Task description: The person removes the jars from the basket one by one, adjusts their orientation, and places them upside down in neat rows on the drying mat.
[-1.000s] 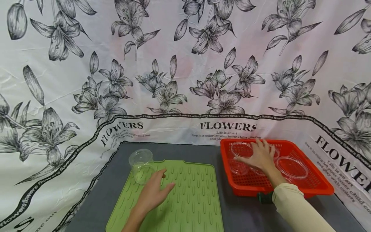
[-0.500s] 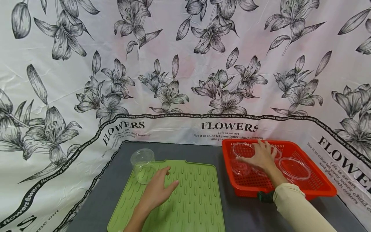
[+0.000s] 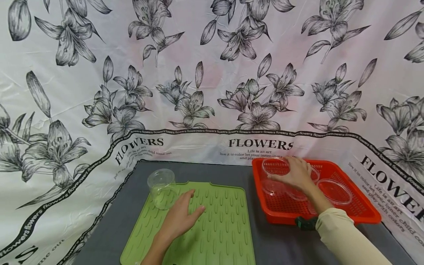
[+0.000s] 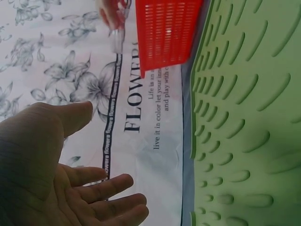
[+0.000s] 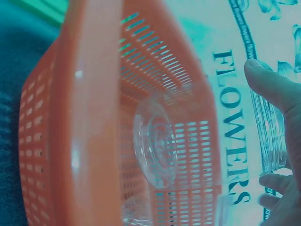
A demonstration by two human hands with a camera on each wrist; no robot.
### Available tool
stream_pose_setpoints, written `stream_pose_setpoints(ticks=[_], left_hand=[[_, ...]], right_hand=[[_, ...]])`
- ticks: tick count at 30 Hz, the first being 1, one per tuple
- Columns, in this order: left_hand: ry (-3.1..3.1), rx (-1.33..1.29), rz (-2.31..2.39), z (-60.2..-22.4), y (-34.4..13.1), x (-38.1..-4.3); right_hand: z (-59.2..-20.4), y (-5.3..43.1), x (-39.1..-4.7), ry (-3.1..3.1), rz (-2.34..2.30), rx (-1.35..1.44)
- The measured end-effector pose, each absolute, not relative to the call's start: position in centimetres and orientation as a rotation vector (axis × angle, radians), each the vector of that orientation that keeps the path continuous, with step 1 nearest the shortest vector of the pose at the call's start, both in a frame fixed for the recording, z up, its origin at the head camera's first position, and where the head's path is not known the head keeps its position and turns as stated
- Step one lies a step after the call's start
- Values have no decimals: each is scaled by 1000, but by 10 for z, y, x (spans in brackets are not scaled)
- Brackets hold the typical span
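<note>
My right hand [image 3: 298, 176] grips a clear plastic tub [image 3: 274, 178] over the left part of the red basket [image 3: 278, 218]. In the right wrist view, thumb and fingers stand around the tub's clear ribbed wall [image 5: 272, 136]. Part of the tub is hidden behind the hand. Above the green mat [image 3: 215, 228], my left hand [image 3: 179, 217] is held with its fingers apart and nothing in them. Another clear tub [image 3: 161, 189] stands at the mat's far left corner, just beyond the left fingers.
More clear tubs [image 3: 334, 191] sit inside the basket, one of them upright [image 5: 155, 141] in the right wrist view. Grey table [image 3: 265, 246] lies between mat and basket. A white flower-printed cloth [image 3: 198, 110] hangs behind the table.
My right hand has closed around a tub in the basket and raised it slightly. The left hand has shifted a little to the right over the mat.
</note>
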State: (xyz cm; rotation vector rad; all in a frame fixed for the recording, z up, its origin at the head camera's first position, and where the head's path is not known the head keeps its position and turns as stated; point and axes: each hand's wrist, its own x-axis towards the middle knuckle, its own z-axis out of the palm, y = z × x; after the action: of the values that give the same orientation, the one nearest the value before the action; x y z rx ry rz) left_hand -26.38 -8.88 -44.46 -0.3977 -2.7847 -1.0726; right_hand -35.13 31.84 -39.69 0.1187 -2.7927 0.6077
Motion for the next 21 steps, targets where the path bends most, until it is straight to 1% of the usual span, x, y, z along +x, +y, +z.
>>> stream_pose_setpoints(ticks=[9, 21], left_hand=[[-2802, -399, -1141, -440, -83, -268], [-2757, -444, -1108, -432, -77, -270]], right_hand=[[-378, 319, -339, -2845, 905, 165], [-358, 322, -324, -2811, 976, 212]])
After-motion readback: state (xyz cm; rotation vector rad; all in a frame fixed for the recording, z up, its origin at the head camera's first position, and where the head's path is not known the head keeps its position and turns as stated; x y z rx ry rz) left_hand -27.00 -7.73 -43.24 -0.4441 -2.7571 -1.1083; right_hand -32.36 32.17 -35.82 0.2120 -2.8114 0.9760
